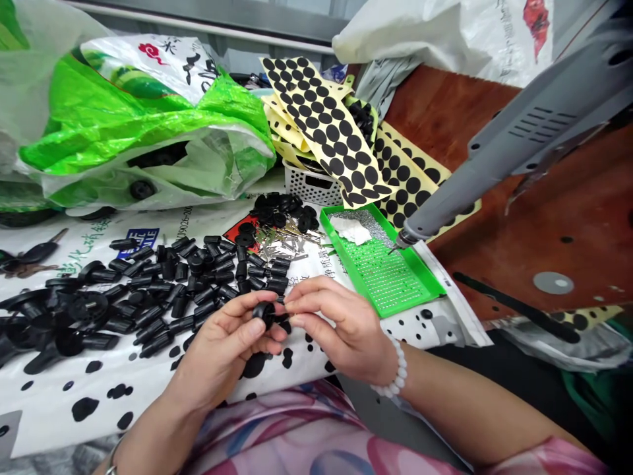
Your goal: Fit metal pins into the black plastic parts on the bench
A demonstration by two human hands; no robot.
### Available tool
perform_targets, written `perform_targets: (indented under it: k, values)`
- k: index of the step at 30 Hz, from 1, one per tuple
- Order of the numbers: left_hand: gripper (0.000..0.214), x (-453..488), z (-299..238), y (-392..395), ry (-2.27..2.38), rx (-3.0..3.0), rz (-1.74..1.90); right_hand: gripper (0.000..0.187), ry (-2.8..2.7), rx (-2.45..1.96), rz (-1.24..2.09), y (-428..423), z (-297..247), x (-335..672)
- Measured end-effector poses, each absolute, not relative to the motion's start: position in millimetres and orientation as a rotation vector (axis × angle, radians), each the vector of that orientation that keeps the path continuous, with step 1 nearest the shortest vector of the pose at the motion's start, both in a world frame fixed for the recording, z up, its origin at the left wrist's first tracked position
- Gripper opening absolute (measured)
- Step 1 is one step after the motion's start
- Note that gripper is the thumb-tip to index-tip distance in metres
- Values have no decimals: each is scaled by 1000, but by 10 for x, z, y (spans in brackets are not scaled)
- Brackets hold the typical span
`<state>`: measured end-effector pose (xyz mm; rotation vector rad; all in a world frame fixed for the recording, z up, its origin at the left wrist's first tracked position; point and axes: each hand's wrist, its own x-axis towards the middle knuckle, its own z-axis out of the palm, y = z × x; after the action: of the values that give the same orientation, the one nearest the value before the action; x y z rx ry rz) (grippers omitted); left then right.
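Head view: black round part (266, 313), low centre over the spotted sheet (148, 386), clamped in left hand (230, 344) grip, thumb on top; right hand (342, 328) grip pinched shut on its right end.

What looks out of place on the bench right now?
A crumpled white wad lies in the green tray, among the silver screws. Sheets of black round pads droop askew over the white basket. Stray black spots dot the white sheet under the left hand, which holds a black plastic part.
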<state>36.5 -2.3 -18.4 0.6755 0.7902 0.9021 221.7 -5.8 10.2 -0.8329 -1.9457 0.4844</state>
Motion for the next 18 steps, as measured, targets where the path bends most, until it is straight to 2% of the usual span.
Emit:
perform_targets:
  k: [4,9,15,18]
  values:
    - [40,333,-200,2,1000,808,987,18,-1928,-865,365,-122,203,2278]
    - [47,316,-210,-16,1259,1283,933,12,-1878,-892,485,-104,202,2286]
    - [30,295,-170,-17,1342,1938,863,10,-1929,-871,565,-54,140,2217]
    - [28,290,-174,-20,1329,2109,864,9,-1955,-869,565,-27,110,2195]
